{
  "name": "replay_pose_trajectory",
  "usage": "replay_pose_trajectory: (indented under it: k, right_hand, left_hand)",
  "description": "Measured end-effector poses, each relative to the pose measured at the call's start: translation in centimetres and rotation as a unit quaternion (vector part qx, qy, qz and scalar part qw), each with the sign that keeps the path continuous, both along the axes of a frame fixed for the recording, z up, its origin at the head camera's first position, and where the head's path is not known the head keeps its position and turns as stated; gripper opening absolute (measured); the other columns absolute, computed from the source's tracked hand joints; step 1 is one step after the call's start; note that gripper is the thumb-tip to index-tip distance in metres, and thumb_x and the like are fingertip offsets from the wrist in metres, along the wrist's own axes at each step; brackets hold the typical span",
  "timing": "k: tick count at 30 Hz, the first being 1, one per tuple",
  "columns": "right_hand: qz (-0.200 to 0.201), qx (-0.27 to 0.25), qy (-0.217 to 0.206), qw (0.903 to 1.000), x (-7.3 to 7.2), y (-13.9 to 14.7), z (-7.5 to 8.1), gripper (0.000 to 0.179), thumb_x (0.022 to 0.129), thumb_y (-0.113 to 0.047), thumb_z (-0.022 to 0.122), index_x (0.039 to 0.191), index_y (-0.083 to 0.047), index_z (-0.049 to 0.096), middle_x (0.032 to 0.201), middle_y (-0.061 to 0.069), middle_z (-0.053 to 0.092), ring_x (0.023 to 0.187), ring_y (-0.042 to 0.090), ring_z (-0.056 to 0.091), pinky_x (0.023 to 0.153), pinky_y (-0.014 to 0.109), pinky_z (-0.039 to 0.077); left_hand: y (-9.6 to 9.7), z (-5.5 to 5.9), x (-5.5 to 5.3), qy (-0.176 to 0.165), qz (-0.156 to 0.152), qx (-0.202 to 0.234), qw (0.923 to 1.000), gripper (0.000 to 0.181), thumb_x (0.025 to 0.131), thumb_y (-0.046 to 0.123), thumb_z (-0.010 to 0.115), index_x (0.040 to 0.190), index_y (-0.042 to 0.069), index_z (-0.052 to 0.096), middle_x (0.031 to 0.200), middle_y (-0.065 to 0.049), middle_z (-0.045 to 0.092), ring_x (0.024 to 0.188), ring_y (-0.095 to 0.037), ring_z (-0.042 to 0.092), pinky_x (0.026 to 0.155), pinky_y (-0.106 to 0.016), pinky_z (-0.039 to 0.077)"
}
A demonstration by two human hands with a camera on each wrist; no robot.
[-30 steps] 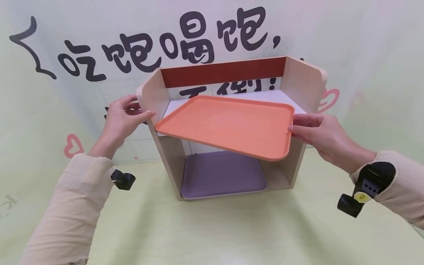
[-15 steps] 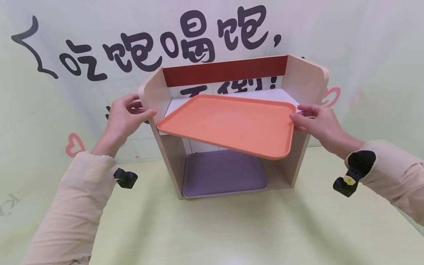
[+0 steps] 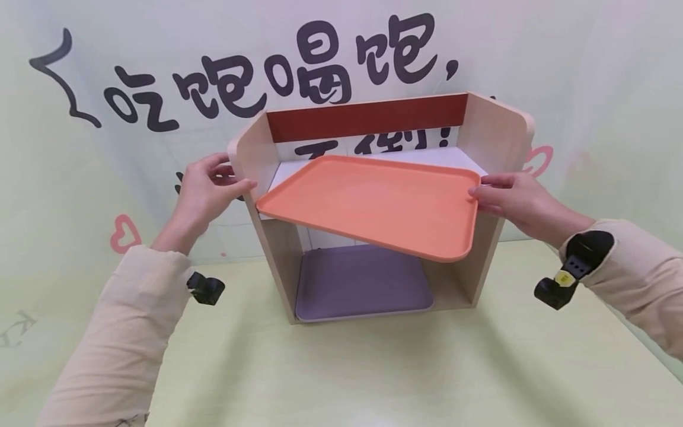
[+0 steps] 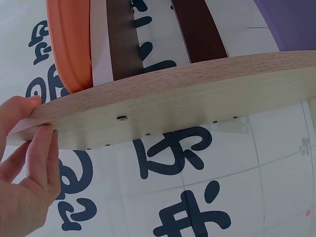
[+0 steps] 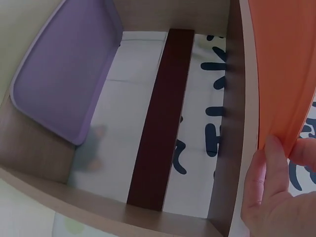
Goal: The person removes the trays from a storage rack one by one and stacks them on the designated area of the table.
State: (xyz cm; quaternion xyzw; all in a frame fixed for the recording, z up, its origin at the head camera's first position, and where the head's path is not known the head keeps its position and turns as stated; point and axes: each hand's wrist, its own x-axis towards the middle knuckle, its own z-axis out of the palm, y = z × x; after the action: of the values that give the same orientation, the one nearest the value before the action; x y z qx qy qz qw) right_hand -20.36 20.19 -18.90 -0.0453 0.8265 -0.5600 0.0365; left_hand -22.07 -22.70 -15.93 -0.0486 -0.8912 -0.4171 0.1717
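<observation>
An orange tray (image 3: 373,204) lies askew over the upper white shelf of a small wooden rack (image 3: 493,127), its near right corner jutting out past the front. My right hand (image 3: 525,198) pinches the tray's right edge between thumb and fingers; the right wrist view shows the fingertips under the orange rim. On the other side, my left hand (image 3: 205,190) grips the front edge of the rack's left side panel (image 4: 173,94), thumb on one face and fingers on the other. A purple tray (image 3: 363,281) rests on the rack's bottom board, toward its left.
The rack stands on a pale green table (image 3: 341,367), close to a wall sheet (image 3: 144,35) printed with large dark characters and pink hearts. A dark red crossbar (image 3: 368,117) joins the side panels at the top back.
My right hand has shifted its hold slightly along the tray's right edge, its wrist swinging inward. The left hand keeps its grip on the panel, and the trays sit nearly as before.
</observation>
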Motion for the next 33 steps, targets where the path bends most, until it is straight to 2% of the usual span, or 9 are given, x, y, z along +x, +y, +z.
replay_pose_trajectory:
  k: [5, 7, 12, 20, 23, 26, 28, 33]
  right_hand:
    - [-0.001, -0.053, -0.03, 0.9981, 0.1, 0.2, 0.1, 0.074, 0.082, -0.031, 0.062, 0.137, 0.003, 0.024, 0.099, -0.003, 0.057, 0.085, 0.005, 0.061, 0.086, 0.028, 0.042]
    - [0.003, -0.091, -0.048, 0.9947, 0.2, 0.3, 0.1, 0.078, 0.081, -0.029, 0.064, 0.138, 0.002, 0.021, 0.096, -0.005, 0.058, 0.086, 0.007, 0.062, 0.085, 0.026, 0.043]
    - [0.009, -0.202, -0.09, 0.9751, 0.6, 0.7, 0.1, 0.081, 0.08, -0.02, 0.064, 0.14, -0.001, 0.014, 0.09, -0.003, 0.062, 0.085, 0.011, 0.063, 0.081, 0.024, 0.046]
    - [0.009, -0.295, -0.112, 0.9488, 0.9, 0.9, 0.8, 0.074, 0.082, -0.015, 0.062, 0.14, -0.005, 0.018, 0.092, 0.0, 0.065, 0.087, 0.015, 0.063, 0.08, 0.024, 0.047]
    - [0.008, -0.329, -0.121, 0.9366, 0.9, 0.9, 0.8, 0.054, 0.081, -0.012, 0.063, 0.131, -0.01, 0.043, 0.094, 0.003, 0.065, 0.087, 0.017, 0.063, 0.079, 0.026, 0.048]
    - [0.007, -0.349, -0.126, 0.9286, 1.0, 0.8, 0.9, 0.024, 0.08, -0.01, 0.064, 0.104, -0.009, 0.064, 0.095, 0.005, 0.065, 0.088, 0.018, 0.063, 0.078, 0.026, 0.048]
    - [0.01, -0.357, -0.125, 0.9257, 1.0, 0.7, 0.8, 0.011, 0.08, -0.01, 0.064, 0.09, -0.009, 0.068, 0.095, 0.006, 0.065, 0.088, 0.018, 0.063, 0.078, 0.026, 0.048]
    - [0.012, -0.36, -0.12, 0.9253, 1.1, 0.6, 0.6, 0.014, 0.081, -0.01, 0.063, 0.095, -0.01, 0.065, 0.096, 0.005, 0.065, 0.088, 0.018, 0.063, 0.078, 0.025, 0.048]
  left_hand:
    - [0.1, 0.0, 0.1, -0.001, 0.002, 0.001, 1.0, 0.059, 0.077, 0.032, 0.067, 0.129, 0.012, 0.045, 0.116, -0.013, 0.052, 0.095, -0.021, 0.055, 0.082, -0.033, 0.048]
    - [0.1, -0.1, 0.1, -0.002, 0.001, 0.001, 1.0, 0.059, 0.078, 0.032, 0.067, 0.129, 0.011, 0.045, 0.116, -0.013, 0.052, 0.095, -0.022, 0.055, 0.082, -0.033, 0.048]
    - [0.1, -0.2, 0.2, 0.003, -0.003, -0.004, 1.0, 0.058, 0.078, 0.03, 0.067, 0.128, 0.01, 0.045, 0.114, -0.014, 0.053, 0.094, -0.022, 0.055, 0.082, -0.035, 0.047]
    - [0.2, 0.0, 0.2, 0.006, 0.0, -0.007, 1.0, 0.058, 0.078, 0.029, 0.067, 0.128, 0.01, 0.046, 0.115, -0.013, 0.053, 0.095, -0.022, 0.055, 0.082, -0.035, 0.047]
    - [0.2, 0.0, 0.2, 0.007, 0.0, -0.005, 1.0, 0.058, 0.078, 0.029, 0.067, 0.128, 0.01, 0.045, 0.115, -0.014, 0.052, 0.096, -0.023, 0.055, 0.083, -0.036, 0.047]
    - [0.2, 0.0, 0.2, 0.007, 0.001, -0.004, 1.0, 0.06, 0.078, 0.03, 0.067, 0.129, 0.01, 0.044, 0.117, -0.014, 0.052, 0.097, -0.024, 0.055, 0.083, -0.036, 0.047]
    - [0.2, 0.0, 0.3, 0.007, 0.001, -0.004, 1.0, 0.061, 0.077, 0.032, 0.067, 0.13, 0.01, 0.044, 0.117, -0.013, 0.052, 0.097, -0.023, 0.055, 0.084, -0.035, 0.047]
    - [0.1, 0.0, 0.3, 0.004, -0.001, -0.004, 1.0, 0.061, 0.077, 0.031, 0.067, 0.129, 0.01, 0.044, 0.116, -0.013, 0.052, 0.097, -0.023, 0.055, 0.083, -0.035, 0.047]
